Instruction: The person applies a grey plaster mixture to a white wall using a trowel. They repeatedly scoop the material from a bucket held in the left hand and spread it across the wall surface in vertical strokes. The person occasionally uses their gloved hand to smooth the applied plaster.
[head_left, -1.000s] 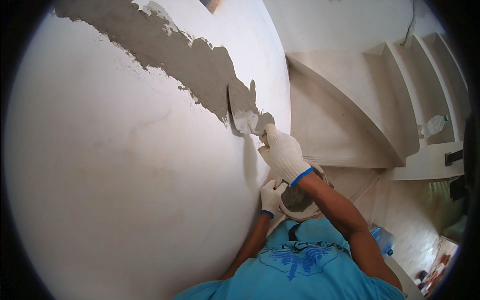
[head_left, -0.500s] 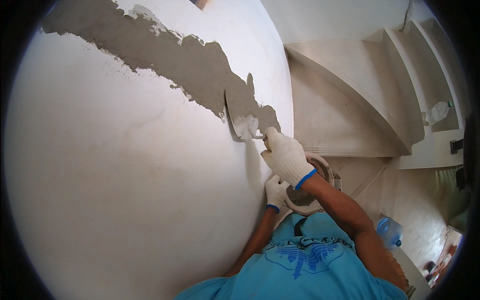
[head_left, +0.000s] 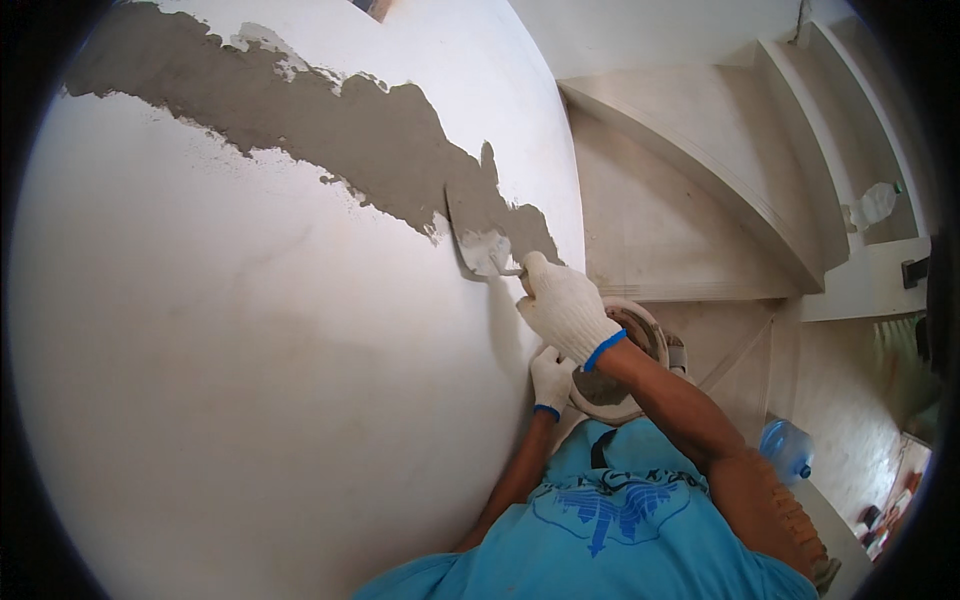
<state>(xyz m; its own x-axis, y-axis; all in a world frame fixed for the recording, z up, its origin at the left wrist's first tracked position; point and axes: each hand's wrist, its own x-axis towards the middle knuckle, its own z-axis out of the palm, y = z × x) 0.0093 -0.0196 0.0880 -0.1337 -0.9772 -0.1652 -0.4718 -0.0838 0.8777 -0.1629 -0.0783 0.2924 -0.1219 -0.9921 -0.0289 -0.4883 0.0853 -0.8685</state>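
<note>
My right hand, in a white knit glove with a blue cuff, is closed round the handle of a trowel. The trowel's metal blade rests against the white wall, along the lower edge of a rough grey mortar band. Pale wet mortar smears the blade near the handle. Below and nearer to me, my gloved left hand is closed at the rim of a round bucket. Grey mortar shows inside the bucket, which my right wrist partly covers.
Curved, dusty stair steps rise on the right, beyond the bucket. A clear plastic bottle lies on an upper step. A large blue water bottle is by my right elbow. The mortar band runs to the far upper left.
The view has shifted slightly, so the wall and mortar band sit a little farther left. The trowel stays at almost the same place on the band's edge. Both hands keep their hold.
</note>
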